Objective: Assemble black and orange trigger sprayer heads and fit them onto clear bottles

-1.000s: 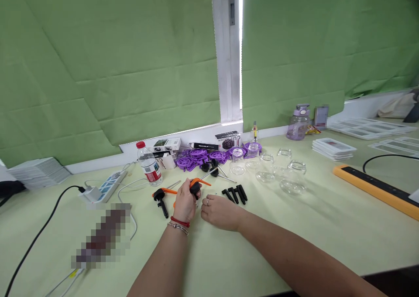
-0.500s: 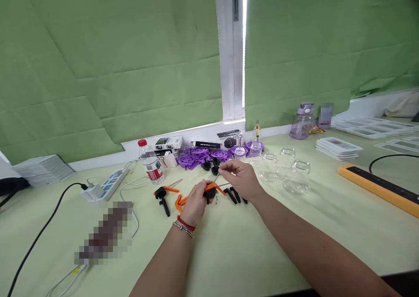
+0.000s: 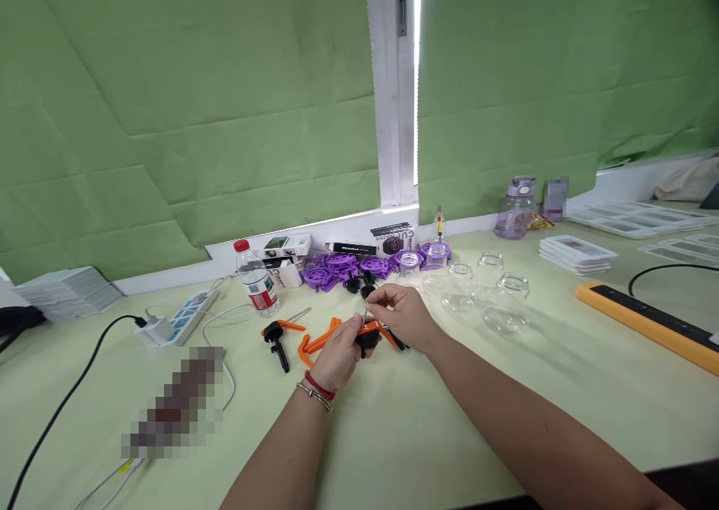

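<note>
Just below the centre of the frame, the orange-and-black piece (image 3: 368, 338) sits at the fingertips of the left hand (image 3: 340, 353), which is closed around its near left side with the thumb on top. Above and to the right of it, the right hand (image 3: 407, 319) pinches a thin metal rod (image 3: 365, 314) between thumb and fingertips, its lower end down at the orange part; whether it is seated in the piece is too small to tell.

The piece has a bright orange arm sloping down to the right over a dark, rounded black body. Its surfaces look like smooth plastic, while the rod is slender, straight and grey.

Left of the left hand, an angular orange part (image 3: 321, 338) lies on the pale green tabletop (image 3: 449, 435). Farther left lies a black-and-orange assembly (image 3: 275, 335) with a round head and a stubby shaft. Right of centre stand clear, rounded glass jars (image 3: 504, 317); behind the hands are openwork purple discs (image 3: 341, 263).
</note>
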`<state>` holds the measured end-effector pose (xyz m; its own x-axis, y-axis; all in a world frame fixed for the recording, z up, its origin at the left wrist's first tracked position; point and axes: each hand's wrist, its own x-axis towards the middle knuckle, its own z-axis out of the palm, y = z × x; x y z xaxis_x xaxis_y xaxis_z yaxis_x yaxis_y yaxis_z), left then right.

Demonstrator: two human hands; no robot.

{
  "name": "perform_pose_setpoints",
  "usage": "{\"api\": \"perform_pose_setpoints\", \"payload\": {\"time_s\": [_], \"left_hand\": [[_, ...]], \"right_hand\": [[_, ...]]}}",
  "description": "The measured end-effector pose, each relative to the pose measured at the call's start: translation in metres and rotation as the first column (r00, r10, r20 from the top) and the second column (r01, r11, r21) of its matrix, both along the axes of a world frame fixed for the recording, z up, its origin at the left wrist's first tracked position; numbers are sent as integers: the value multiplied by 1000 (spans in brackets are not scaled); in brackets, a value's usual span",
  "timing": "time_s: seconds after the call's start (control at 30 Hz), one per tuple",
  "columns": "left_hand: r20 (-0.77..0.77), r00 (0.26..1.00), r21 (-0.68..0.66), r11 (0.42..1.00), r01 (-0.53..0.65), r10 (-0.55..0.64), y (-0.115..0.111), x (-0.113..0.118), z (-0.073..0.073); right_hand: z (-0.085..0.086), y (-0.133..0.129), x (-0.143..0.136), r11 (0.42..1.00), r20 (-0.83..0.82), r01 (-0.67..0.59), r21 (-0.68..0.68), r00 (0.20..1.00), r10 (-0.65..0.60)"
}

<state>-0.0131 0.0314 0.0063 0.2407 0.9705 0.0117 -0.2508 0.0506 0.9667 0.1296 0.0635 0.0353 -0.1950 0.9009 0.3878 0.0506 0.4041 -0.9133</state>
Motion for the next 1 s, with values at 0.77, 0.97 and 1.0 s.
{"api": "perform_pose_setpoints", "payload": {"time_s": [0.77, 0.97, 1.0], "left_hand": [[263, 947, -216, 968, -126, 182, 16, -13, -1], [351, 875, -295, 927, -233, 332, 24, -23, 0], [353, 866, -303, 919, -253, 355, 24, -22, 1]], "right_hand": [[-24, 3, 24, 873, 329, 106, 476, 899, -288], [-26, 17, 48, 962, 700, 273, -7, 688, -190], [-27, 19, 49, 957, 741, 290, -19, 647, -181]]}}
